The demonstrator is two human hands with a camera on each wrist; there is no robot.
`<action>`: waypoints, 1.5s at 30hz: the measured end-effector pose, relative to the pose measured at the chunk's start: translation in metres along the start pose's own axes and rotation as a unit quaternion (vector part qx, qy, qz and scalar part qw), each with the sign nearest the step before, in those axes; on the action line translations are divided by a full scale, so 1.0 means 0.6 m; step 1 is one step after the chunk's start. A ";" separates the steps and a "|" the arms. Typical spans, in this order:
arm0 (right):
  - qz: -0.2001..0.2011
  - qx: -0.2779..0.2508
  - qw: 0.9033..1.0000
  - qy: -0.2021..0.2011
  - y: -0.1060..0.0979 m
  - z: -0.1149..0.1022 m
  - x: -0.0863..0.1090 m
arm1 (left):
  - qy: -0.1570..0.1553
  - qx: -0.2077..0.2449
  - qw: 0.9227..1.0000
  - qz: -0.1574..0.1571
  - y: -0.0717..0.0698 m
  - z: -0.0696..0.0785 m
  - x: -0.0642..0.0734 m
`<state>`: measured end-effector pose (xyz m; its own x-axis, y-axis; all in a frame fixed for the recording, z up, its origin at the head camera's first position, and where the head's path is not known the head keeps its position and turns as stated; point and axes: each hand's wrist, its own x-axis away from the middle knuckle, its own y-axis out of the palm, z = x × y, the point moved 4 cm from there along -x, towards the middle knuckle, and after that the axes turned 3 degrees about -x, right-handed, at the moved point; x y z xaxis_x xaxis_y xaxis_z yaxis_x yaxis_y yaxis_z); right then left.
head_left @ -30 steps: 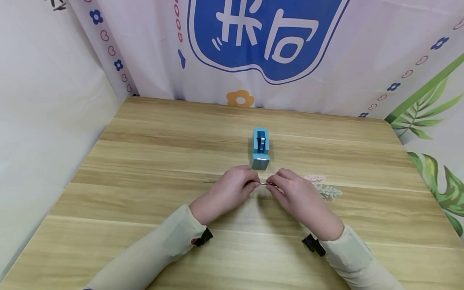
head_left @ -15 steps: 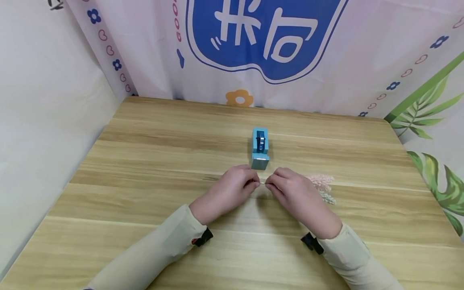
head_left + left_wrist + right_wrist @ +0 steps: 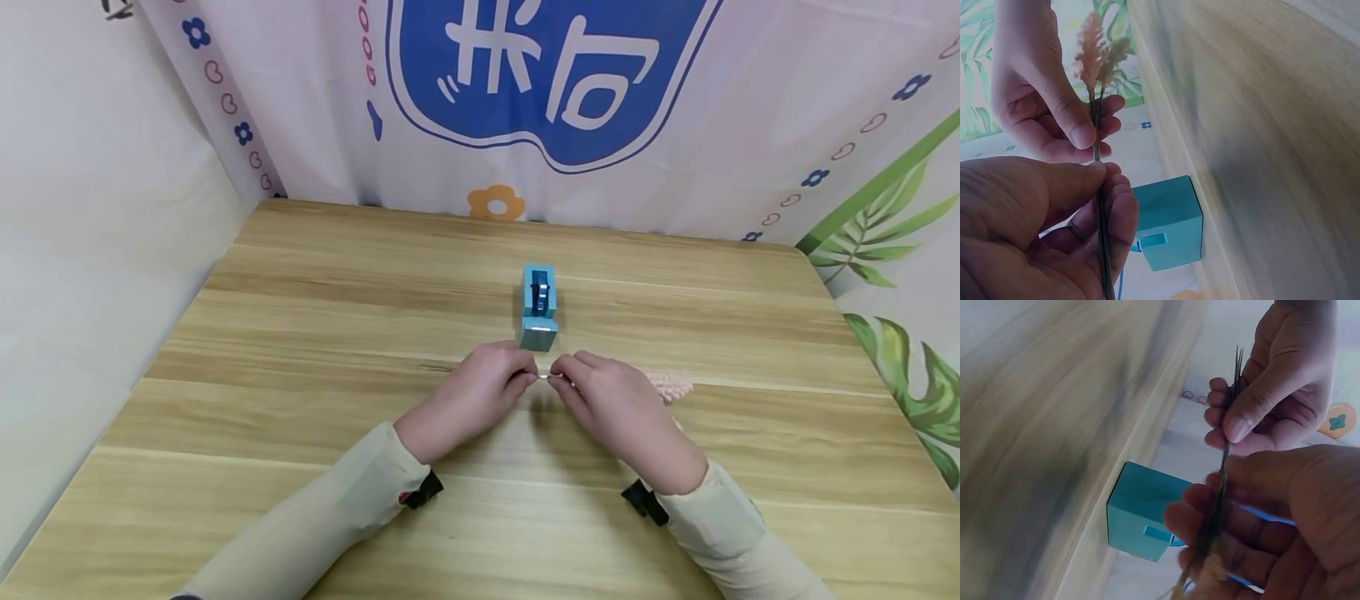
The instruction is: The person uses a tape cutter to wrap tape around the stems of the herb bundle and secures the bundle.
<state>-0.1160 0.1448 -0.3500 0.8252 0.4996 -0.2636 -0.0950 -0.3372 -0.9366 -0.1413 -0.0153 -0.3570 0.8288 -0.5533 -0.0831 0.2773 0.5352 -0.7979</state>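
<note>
Two thin-stemmed artificial flowers, one with a fluffy pink head and one with a duller greenish head, lie across both hands. My left hand pinches the dark stems between thumb and fingers, their bare ends jutting out to its left. Close beside it, my right hand pinches the same stems nearer the heads. A short piece of stem shows between the fingertips. In the head view the pink head pokes out behind the right hand, while the greenish one is mostly hidden.
A light-blue tape dispenser with a blue roll stands just beyond the hands. The wooden table runs back to a printed cloth. Leaf-patterned cloth hangs at the right.
The flower heads have turned about their stems: the greenish head has swung down behind the right hand, and mainly the pink one still shows. Both hands stay almost in place.
</note>
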 end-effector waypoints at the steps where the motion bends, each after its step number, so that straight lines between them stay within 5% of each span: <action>1: -0.005 0.000 1.000 0.004 0.001 0.000 0.000 | 0.000 0.000 1.000 0.002 0.000 0.000 0.000; 10: -0.009 -0.015 1.000 0.011 0.000 0.004 -0.003 | 0.000 -0.006 1.000 0.010 0.001 -0.001 -0.001; 20: 0.008 -0.029 0.999 0.010 0.003 0.009 -0.005 | -0.012 -0.031 0.999 -0.017 0.007 -0.002 -0.005; 36: -0.006 -0.020 1.000 0.011 0.008 0.010 -0.012 | -0.002 -0.034 0.999 0.013 0.006 -0.005 -0.008; 45: 0.007 -0.020 1.000 0.006 0.007 0.011 -0.016 | -0.023 -0.053 0.998 -0.007 0.007 -0.005 -0.011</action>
<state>-0.1279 0.1438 -0.3531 0.8308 0.4846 -0.2737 -0.0842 -0.3766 -0.9225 -0.1471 -0.0114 -0.3615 0.8476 -0.5286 -0.0460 0.2381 0.4565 -0.8573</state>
